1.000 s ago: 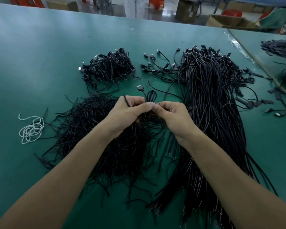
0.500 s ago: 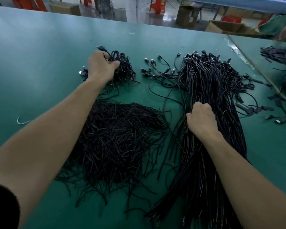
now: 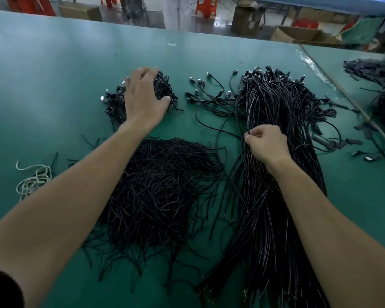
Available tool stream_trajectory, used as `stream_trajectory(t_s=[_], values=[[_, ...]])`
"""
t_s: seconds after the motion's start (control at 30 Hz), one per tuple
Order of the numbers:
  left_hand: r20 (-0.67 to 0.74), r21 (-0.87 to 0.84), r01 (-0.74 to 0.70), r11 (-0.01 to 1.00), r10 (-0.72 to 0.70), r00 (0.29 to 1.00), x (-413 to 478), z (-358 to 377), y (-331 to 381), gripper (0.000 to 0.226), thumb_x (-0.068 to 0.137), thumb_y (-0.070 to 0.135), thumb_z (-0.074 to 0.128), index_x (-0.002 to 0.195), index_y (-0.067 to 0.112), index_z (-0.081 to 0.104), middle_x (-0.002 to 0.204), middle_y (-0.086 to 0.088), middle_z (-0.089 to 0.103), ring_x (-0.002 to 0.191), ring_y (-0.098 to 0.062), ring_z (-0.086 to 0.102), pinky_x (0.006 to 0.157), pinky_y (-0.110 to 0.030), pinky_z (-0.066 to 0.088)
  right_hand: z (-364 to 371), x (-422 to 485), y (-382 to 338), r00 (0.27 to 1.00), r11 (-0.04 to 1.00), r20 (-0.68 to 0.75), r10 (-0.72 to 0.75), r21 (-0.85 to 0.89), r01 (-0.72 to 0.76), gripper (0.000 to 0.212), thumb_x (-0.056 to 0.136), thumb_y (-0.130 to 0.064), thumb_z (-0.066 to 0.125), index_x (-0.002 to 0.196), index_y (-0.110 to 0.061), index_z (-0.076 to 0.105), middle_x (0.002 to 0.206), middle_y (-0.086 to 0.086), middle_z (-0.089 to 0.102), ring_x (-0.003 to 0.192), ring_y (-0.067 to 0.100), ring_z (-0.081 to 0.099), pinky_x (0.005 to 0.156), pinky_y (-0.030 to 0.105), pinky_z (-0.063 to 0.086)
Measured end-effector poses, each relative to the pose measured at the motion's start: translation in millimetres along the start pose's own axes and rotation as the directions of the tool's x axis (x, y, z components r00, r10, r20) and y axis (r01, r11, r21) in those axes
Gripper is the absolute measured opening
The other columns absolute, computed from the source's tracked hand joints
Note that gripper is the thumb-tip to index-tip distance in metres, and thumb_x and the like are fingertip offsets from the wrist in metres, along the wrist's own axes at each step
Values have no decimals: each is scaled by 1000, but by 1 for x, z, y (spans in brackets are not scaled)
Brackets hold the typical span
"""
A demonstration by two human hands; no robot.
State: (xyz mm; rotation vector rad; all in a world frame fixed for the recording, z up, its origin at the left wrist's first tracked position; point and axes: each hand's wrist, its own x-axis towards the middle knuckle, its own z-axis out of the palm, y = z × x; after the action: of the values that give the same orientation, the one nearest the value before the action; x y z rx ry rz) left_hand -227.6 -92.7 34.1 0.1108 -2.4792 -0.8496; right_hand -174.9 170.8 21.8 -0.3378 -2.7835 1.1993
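A long bundle of straight black USB cables (image 3: 273,112) lies on the right of the green table (image 3: 53,74). My right hand (image 3: 266,144) rests on this bundle and pinches one cable between thumb and forefinger. At the back left sits a small heap of coiled, tied cables (image 3: 165,90). My left hand (image 3: 142,96) hovers over that heap with fingers spread, holding nothing. A big pile of short black ties (image 3: 156,187) lies between my forearms.
Several loose cables with plugs (image 3: 209,94) fan out between the heap and the bundle. A white cord (image 3: 33,181) lies at the left. Black scraps (image 3: 342,143) lie at the right, by a seam to a second table with more cables (image 3: 373,70). Boxes and red stools stand behind.
One second ago both hands held a coiled cable together at the centre. My left hand carried it to the back-left heap and has let go; my right hand moved to the long bundle and pinched a cable.
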Motion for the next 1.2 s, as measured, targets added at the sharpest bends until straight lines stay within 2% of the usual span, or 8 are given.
stream_trajectory(t_s=[0.2, 0.4, 0.57, 0.73, 0.87, 0.97, 1.1, 1.2], values=[[285, -30, -458, 889, 446, 848, -37, 7, 32, 73, 87, 12, 69, 151, 30, 38, 153, -1, 44, 142, -20, 35, 118, -35, 17, 11, -32, -45, 905, 926, 212, -368, 171, 336, 9, 96, -26, 61, 89, -29, 64, 62, -13, 56, 53, 7, 47, 52, 18, 41], [469, -235, -541, 807, 582, 664, -51, 9, 29, 40, 99, 9, 56, 139, 14, 55, 149, -10, 48, 141, -24, 37, 118, -32, 23, -1, -68, -62, 711, 784, 339, -616, 347, 515, 15, 92, -27, 68, 78, -25, 70, 57, -18, 55, 53, 1, 49, 57, 13, 37], [88, -540, -82, 838, 153, 984, -65, 2, 34, 25, 106, 12, 44, 85, 7, 58, 89, -3, 67, 87, -19, 66, 74, -18, 51, -10, -65, -58, 805, 804, 175, -566, 331, 494, 20, 91, -21, 66, 72, -12, 65, 57, -7, 50, 49, 0, 41, 49, 14, 35], [-258, -410, -181, 894, 77, 963, -47, -26, 30, 39, 92, 29, 67, 69, 31, 37, 58, 15, 37, 50, 0, 36, 53, -12, 29, -21, -35, -34, 952, 929, -221, -210, 259, 265, 31, 94, -16, 59, 65, -20, 49, 57, -11, 46, 41, -4, 39, 42, 9, 34], [-121, -120, -309, 944, 295, 948, -50, -43, 32, 35, 90, 40, 65, 63, 25, 49, 50, 18, 42, 43, 3, 38, 47, -18, 29, -27, -19, -9, 990, 980, -34, -136, -148, 130, 20, 95, -29, 56, 79, -17, 62, 71, -2, 62, 59, 9, 55, 52, 24, 46], [203, 35, -401, 915, 387, 900, -58, -42, 42, 49, 99, 43, 47, 56, 21, 42, 47, 15, 40, 39, -3, 40, 46, -18, 26, -24, -23, -9, 949, 870, 270, -164, -414, 268, 42, 97, -42, 56, 134, -22, 55, 130, 4, 62, 117, 25, 57, 102, 43, 47], [400, 106, -466, 879, 391, 829, -70, -32, 49, 49, 102, 42, 38, 58, 19, 39, 54, 8, 46, 48, -14, 45, 48, -27, 25, -8, -41, -26, 788, 779, 319, -526, -190, 597, 63, 97, -52, 51, 152, -31, 29, 155, -9, 34, 146, 12, 21, 119, 29, 13], [405, 92, -449, 889, 378, 832, -75, -28, 51, 43, 99, 42, 41, 61, 20, 39, 58, 7, 47, 54, -23, 48, 51, -32, 30, 0, -46, -30, 737, 767, 268, -620, 8, 642, 24, 101, -35, 51, 118, -22, 62, 113, -10, 63, 109, 10, 55, 96, 25, 40]])
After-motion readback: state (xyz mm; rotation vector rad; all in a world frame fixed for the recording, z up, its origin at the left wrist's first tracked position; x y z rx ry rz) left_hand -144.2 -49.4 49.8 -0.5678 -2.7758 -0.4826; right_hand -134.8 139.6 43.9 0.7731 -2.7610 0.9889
